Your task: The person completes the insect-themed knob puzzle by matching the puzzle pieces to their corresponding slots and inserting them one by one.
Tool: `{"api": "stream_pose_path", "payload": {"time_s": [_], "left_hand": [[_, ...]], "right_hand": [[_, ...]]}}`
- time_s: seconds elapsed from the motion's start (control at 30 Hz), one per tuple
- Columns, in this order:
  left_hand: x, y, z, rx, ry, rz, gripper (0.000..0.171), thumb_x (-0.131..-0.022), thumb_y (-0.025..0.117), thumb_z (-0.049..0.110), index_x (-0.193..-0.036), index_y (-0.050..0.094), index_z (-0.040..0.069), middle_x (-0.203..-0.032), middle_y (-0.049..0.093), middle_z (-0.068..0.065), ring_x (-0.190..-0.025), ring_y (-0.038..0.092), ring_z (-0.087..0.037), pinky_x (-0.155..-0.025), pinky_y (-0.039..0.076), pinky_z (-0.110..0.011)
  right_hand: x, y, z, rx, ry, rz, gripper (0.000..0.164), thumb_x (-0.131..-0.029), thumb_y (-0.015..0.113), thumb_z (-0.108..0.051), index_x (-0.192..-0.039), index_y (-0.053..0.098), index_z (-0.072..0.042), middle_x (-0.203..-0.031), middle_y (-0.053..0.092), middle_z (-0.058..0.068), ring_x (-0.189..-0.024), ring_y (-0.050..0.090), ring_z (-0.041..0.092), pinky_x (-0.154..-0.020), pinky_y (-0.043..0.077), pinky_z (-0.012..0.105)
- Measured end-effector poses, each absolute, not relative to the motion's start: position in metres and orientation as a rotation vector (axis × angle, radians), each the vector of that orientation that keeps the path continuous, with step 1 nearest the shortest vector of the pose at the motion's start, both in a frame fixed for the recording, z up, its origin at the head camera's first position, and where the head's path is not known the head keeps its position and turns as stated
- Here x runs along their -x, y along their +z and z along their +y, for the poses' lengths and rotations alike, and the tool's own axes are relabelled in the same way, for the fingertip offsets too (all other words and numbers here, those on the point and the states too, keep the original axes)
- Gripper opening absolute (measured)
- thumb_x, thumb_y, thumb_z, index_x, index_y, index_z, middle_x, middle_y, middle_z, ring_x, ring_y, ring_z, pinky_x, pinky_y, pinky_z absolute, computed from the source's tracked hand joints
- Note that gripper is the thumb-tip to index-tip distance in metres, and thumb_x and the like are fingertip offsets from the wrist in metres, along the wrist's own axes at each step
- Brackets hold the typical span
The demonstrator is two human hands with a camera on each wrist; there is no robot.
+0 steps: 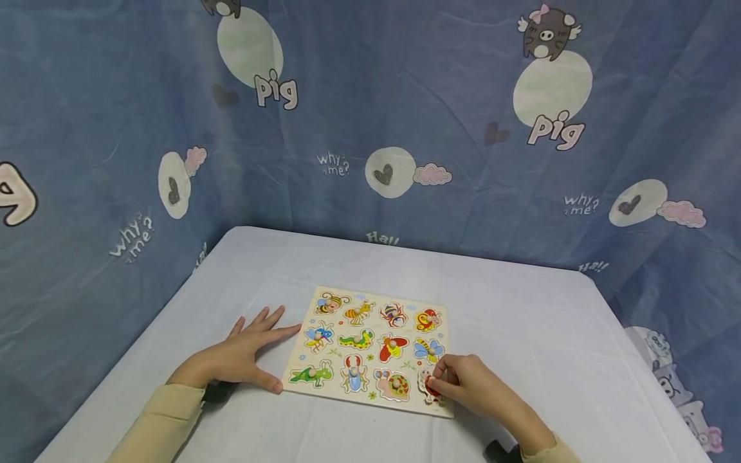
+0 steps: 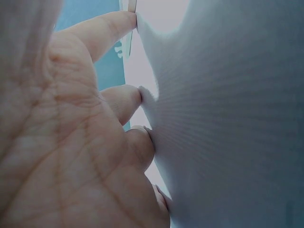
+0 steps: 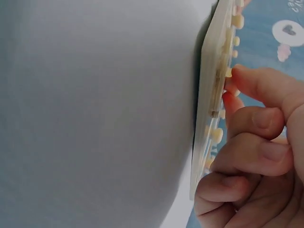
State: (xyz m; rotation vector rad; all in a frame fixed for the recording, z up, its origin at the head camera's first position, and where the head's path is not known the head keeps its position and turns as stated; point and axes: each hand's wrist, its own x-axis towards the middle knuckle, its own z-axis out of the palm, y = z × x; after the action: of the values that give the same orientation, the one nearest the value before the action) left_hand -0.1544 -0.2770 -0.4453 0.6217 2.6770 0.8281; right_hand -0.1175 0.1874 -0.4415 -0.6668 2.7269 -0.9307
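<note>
A wooden peg puzzle board (image 1: 346, 354) with several knobbed insect pieces lies on the white table. At its near right corner, my right hand (image 1: 477, 386) pinches the small knob of a red ladybug piece (image 1: 431, 386) between thumb and index finger. In the right wrist view, the other fingers are curled in beside the board (image 3: 204, 109); the pinching fingertips partly hide the piece. My left hand (image 1: 246, 352) rests with spread fingers at the board's left side, thumb and index finger at its edge. The left wrist view shows the palm (image 2: 71, 128) and fingertips against the white cloth.
The white-covered table (image 1: 521, 308) extends around the board on all sides. Behind it and at the sides hangs a blue curtain (image 1: 463, 212) printed with pigs, hearts and words. Other pieces, such as a snail (image 1: 393, 384) and a stag beetle (image 1: 354, 373), sit in the board.
</note>
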Motion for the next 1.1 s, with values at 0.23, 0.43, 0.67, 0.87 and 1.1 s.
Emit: {"api": "stream_pose_path", "payload": {"time_s": [0.23, 0.43, 0.67, 0.87, 1.1], "left_hand": [[0.151, -0.447, -0.276, -0.594, 0.83, 2.674, 0.117, -0.062, 0.1, 0.055, -0.164, 0.048, 0.028, -0.18, 0.009, -0.025, -0.164, -0.003, -0.058, -0.12, -0.008, -0.086], [0.152, -0.446, -0.276, -0.605, 0.831, 2.683, 0.117, -0.063, 0.1, 0.056, -0.164, 0.048, 0.028, -0.18, 0.01, -0.025, -0.164, -0.003, -0.058, -0.119, -0.007, -0.086], [0.151, -0.447, -0.274, -0.605, 0.817, 2.691, 0.117, -0.063, 0.099, 0.057, -0.163, 0.049, 0.026, -0.179, 0.01, -0.026, -0.163, -0.002, -0.059, -0.12, -0.006, -0.086], [0.15, -0.446, -0.268, -0.597, 0.801, 2.713, 0.116, -0.062, 0.099, 0.058, -0.162, 0.051, 0.025, -0.179, 0.012, -0.028, -0.162, 0.0, -0.061, -0.118, -0.005, -0.088], [0.146, -0.445, -0.262, -0.577, 0.785, 2.722, 0.115, -0.061, 0.1, 0.058, -0.161, 0.053, 0.025, -0.178, 0.013, -0.029, -0.162, 0.0, -0.062, -0.117, -0.005, -0.09]], "right_hand": [[0.115, -0.445, 0.187, 0.632, -0.984, 2.666, 0.023, -0.102, 0.074, -0.033, -0.088, 0.066, -0.017, -0.061, 0.045, -0.014, -0.054, 0.038, -0.004, -0.05, 0.031, 0.016], [0.116, -0.446, 0.186, 0.608, -0.996, 2.669, 0.024, -0.102, 0.075, -0.032, -0.086, 0.066, -0.017, -0.06, 0.046, -0.014, -0.054, 0.038, -0.004, -0.051, 0.031, 0.017], [0.118, -0.443, 0.188, 0.586, -0.984, 2.658, 0.024, -0.101, 0.076, -0.033, -0.086, 0.067, -0.017, -0.061, 0.047, -0.013, -0.054, 0.039, -0.003, -0.051, 0.031, 0.017], [0.119, -0.442, 0.193, 0.569, -0.966, 2.671, 0.024, -0.1, 0.077, -0.034, -0.087, 0.067, -0.016, -0.061, 0.047, -0.012, -0.055, 0.04, -0.002, -0.051, 0.033, 0.018], [0.117, -0.443, 0.198, 0.566, -0.993, 2.643, 0.025, -0.1, 0.077, -0.035, -0.088, 0.067, -0.015, -0.061, 0.048, -0.013, -0.056, 0.04, -0.002, -0.052, 0.033, 0.018]]}}
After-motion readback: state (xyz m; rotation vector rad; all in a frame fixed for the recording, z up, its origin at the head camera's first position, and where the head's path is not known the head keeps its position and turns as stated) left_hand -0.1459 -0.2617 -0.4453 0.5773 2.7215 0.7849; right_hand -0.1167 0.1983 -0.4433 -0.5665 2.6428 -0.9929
